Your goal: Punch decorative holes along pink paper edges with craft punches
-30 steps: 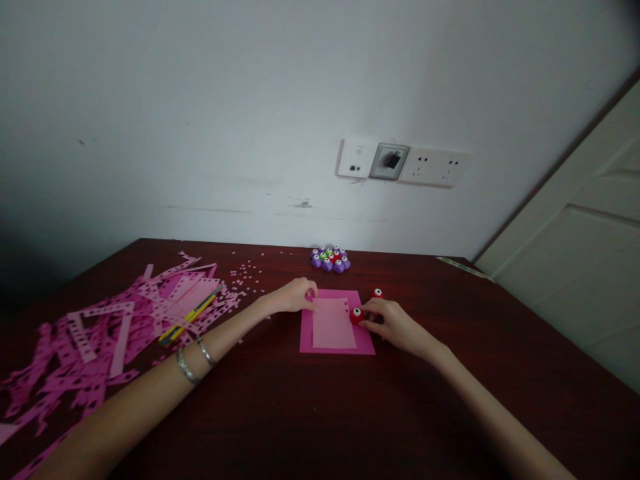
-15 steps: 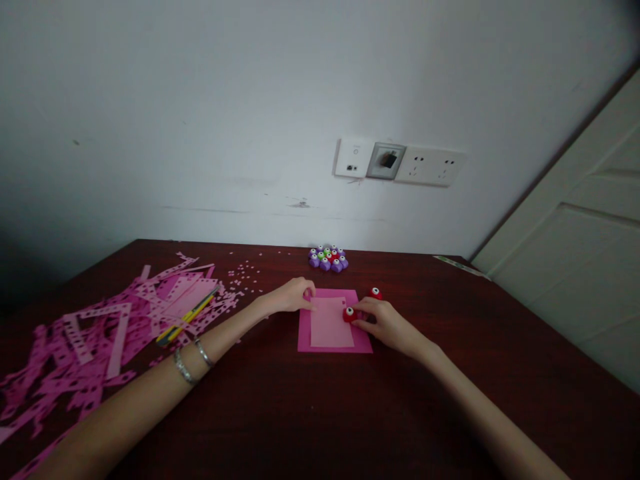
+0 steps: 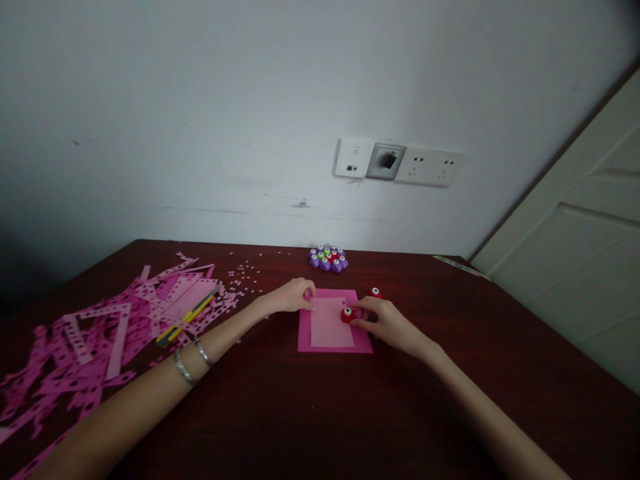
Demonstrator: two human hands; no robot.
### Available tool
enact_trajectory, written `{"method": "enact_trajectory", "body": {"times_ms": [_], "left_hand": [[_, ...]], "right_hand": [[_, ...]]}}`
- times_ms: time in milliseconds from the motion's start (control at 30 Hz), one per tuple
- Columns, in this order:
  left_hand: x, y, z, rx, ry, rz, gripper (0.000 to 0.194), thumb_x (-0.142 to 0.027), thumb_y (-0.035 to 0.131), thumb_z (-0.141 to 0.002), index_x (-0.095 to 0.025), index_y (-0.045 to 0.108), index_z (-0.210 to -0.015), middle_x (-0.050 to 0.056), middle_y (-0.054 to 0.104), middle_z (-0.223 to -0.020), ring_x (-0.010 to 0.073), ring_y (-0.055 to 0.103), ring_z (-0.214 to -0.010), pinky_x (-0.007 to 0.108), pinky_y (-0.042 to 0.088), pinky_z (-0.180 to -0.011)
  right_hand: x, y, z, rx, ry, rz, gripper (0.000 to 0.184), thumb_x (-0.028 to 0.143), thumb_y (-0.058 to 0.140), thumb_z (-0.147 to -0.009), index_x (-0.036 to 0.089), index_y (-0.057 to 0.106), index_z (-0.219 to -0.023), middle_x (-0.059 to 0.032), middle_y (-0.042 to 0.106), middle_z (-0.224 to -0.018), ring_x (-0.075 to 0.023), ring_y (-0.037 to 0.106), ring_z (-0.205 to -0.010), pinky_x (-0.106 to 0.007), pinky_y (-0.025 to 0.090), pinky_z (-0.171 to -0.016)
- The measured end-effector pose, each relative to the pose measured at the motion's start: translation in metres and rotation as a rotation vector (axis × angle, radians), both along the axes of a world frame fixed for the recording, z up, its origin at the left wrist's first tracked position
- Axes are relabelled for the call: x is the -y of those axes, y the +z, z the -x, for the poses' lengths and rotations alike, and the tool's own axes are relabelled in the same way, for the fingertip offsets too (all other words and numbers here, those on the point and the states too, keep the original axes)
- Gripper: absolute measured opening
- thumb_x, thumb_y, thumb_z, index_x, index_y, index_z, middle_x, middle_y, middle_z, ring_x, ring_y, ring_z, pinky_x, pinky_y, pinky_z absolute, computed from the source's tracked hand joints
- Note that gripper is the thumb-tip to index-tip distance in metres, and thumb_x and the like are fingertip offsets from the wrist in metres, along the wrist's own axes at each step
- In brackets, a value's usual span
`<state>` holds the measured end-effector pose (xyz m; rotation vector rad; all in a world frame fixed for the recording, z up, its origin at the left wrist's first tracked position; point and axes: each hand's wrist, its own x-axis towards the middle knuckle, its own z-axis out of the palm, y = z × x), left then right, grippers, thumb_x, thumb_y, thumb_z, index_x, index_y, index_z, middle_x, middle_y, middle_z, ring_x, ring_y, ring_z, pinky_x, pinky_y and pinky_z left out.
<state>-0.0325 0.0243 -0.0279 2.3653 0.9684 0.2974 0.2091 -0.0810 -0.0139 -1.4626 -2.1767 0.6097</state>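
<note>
A light pink sheet of paper [image 3: 331, 330] lies on a larger, darker pink sheet [image 3: 363, 345] on the table. My left hand [image 3: 295, 295] is closed at the upper left of the sheets, with its fingertips on the light pink paper's edge. At that paper's right edge, my right hand [image 3: 379, 317] grips a red craft punch [image 3: 347, 315] with a white and black top between thumb and fingers. A small dark mark or hole shows just above the punch. Just behind my right hand stands a second red craft punch [image 3: 375, 293].
Several purple, green and red craft punches [image 3: 325, 265] cluster near the wall. Punched pink strips [image 3: 120, 337] heap up at the left with a yellow cutter knife [image 3: 197, 309] on top. Paper bits [image 3: 243, 272] lie scattered beside them. A ruler-like strip [image 3: 460, 266] lies at the back right.
The red punch in my right hand has shifted slightly left over the light pink paper. My left hand has stayed in place.
</note>
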Motion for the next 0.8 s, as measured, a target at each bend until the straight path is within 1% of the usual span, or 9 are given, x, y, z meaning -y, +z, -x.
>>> {"method": "enact_trajectory", "body": {"times_ms": [67, 133, 200, 267, 367, 500, 633, 800], "left_hand": [[0.001, 0.001, 0.0, 0.003, 0.01, -0.018, 0.038, -0.035, 0.066, -0.063, -0.016, 0.053, -0.093, 0.003, 0.053, -0.085, 0.0145, 0.049, -0.073, 0.024, 0.036, -0.062], [0.004, 0.004, -0.001, 0.012, 0.034, -0.022, 0.042, -0.034, 0.065, -0.062, -0.016, 0.05, -0.098, 0.003, 0.052, -0.085, 0.0149, 0.049, -0.074, 0.024, 0.036, -0.062], [0.007, 0.009, -0.002, 0.044, 0.067, -0.014, 0.039, -0.03, 0.062, -0.064, -0.015, 0.049, -0.098, 0.002, 0.052, -0.085, 0.0143, 0.049, -0.072, 0.024, 0.037, -0.06], [0.011, 0.013, -0.005, 0.086, 0.085, -0.039, 0.031, -0.026, 0.057, -0.066, -0.015, 0.051, -0.094, 0.002, 0.052, -0.083, 0.0137, 0.049, -0.071, 0.024, 0.037, -0.06], [0.018, 0.017, -0.009, 0.092, 0.041, -0.115, 0.018, -0.024, 0.056, -0.067, -0.015, 0.055, -0.083, 0.002, 0.051, -0.082, 0.014, 0.049, -0.073, 0.025, 0.038, -0.064], [0.028, 0.019, -0.017, 0.04, -0.049, -0.112, 0.011, -0.026, 0.057, -0.07, -0.015, 0.056, -0.073, 0.002, 0.05, -0.078, 0.012, 0.048, -0.069, 0.026, 0.038, -0.065], [0.035, 0.019, -0.022, 0.03, -0.113, -0.081, 0.014, -0.03, 0.056, -0.074, -0.015, 0.056, -0.073, 0.002, 0.051, -0.075, 0.011, 0.047, -0.066, 0.024, 0.037, -0.061], [0.037, 0.015, -0.022, -0.033, -0.213, -0.013, 0.025, -0.039, 0.061, -0.071, -0.016, 0.056, -0.079, 0.002, 0.054, -0.079, 0.0114, 0.047, -0.067, 0.024, 0.036, -0.058]], "right_hand": [[0.0, 0.001, -0.001, -0.102, -0.054, 0.128, 0.032, 0.04, 0.057, -0.079, 0.016, 0.063, -0.1, -0.0043, 0.059, -0.079, -0.013, 0.053, -0.063, -0.022, 0.048, -0.047], [-0.001, 0.002, -0.003, -0.207, -0.114, 0.248, 0.035, 0.043, 0.057, -0.078, 0.014, 0.062, -0.098, -0.0045, 0.06, -0.078, -0.0119, 0.053, -0.058, -0.02, 0.046, -0.038], [-0.001, 0.002, -0.004, -0.281, -0.159, 0.315, 0.035, 0.042, 0.059, -0.076, 0.012, 0.061, -0.095, -0.0045, 0.06, -0.076, -0.0115, 0.053, -0.056, -0.019, 0.046, -0.036], [-0.003, 0.0, -0.005, -0.328, -0.18, 0.356, 0.034, 0.039, 0.061, -0.074, 0.011, 0.061, -0.094, -0.0037, 0.06, -0.073, -0.0107, 0.053, -0.054, -0.019, 0.046, -0.034], [-0.005, -0.005, -0.004, -0.36, -0.182, 0.379, 0.032, 0.032, 0.065, -0.07, 0.011, 0.059, -0.094, -0.0024, 0.06, -0.072, -0.0093, 0.052, -0.05, -0.018, 0.046, -0.033], [-0.008, -0.01, -0.003, -0.368, -0.16, 0.369, 0.029, 0.025, 0.067, -0.068, 0.012, 0.059, -0.093, -0.001, 0.059, -0.07, -0.0094, 0.053, -0.052, -0.017, 0.045, -0.032], [-0.01, -0.014, -0.005, -0.377, -0.139, 0.391, 0.029, 0.022, 0.067, -0.067, 0.013, 0.059, -0.094, -0.0003, 0.059, -0.07, -0.0096, 0.054, -0.053, -0.017, 0.046, -0.033], [-0.013, -0.015, -0.004, -0.352, -0.134, 0.388, 0.027, 0.019, 0.067, -0.065, 0.013, 0.059, -0.09, 0.0001, 0.057, -0.071, -0.0091, 0.053, -0.054, -0.016, 0.045, -0.033]]}}
